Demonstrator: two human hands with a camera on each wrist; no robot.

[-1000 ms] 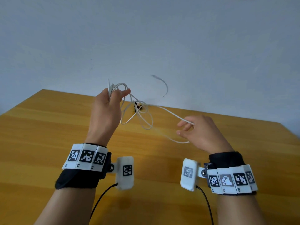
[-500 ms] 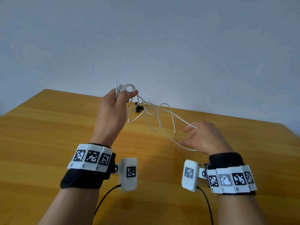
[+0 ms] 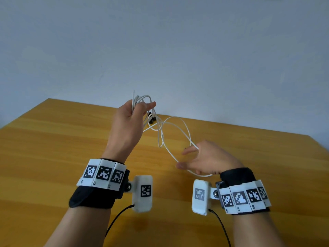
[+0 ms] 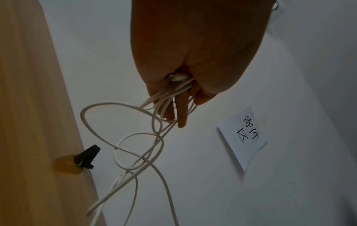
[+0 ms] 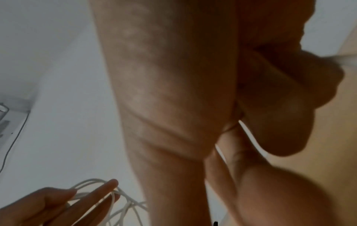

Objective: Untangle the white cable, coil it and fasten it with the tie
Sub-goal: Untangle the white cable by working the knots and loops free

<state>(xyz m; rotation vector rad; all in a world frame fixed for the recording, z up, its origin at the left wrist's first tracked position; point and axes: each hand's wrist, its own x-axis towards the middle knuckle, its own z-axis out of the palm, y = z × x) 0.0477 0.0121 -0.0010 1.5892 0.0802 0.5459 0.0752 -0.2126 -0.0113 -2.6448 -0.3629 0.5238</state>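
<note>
Left wrist: black band (image 3: 94, 196) topped by a strip of white plates (image 3: 101, 174), each printed with a black square code and a small label. White rounded camera pod (image 3: 143, 193) on a hinged bracket with a screw, carrying one code tag; thin black lead (image 3: 117, 217) from its base.

Right wrist: matching black band (image 3: 235, 175), plates (image 3: 243, 197), pod (image 3: 201, 196), lead (image 3: 220, 227). Forearms bare.

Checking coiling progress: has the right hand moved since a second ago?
Yes. The right hand has dropped nearer the table's front, farther from its back edge.
</note>
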